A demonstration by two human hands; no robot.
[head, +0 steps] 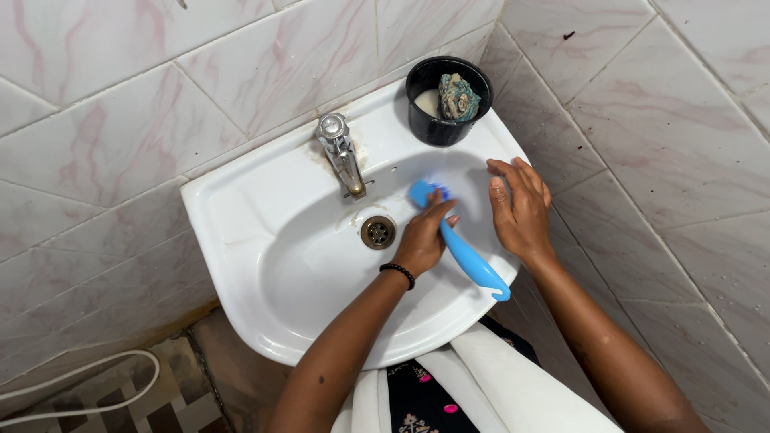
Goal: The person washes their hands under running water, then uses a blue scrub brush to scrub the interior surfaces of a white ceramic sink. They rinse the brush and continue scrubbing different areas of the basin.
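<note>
Blue brush (461,248) gripped in closed left hand (421,240), head inside white sink (241,216). Right hand (521,208) open on rim. Black cup (437,128) holds cloth (457,96).

The left hand (423,236) grips a blue plastic brush (461,248) by its long handle, its head pressed against the inner wall of the white ceramic washbasin (241,216), just beyond the fingertips. The right hand (521,210) lies flat on the basin's rim, fingers (521,172) pointing toward a black round plastic tub (437,124).
</note>
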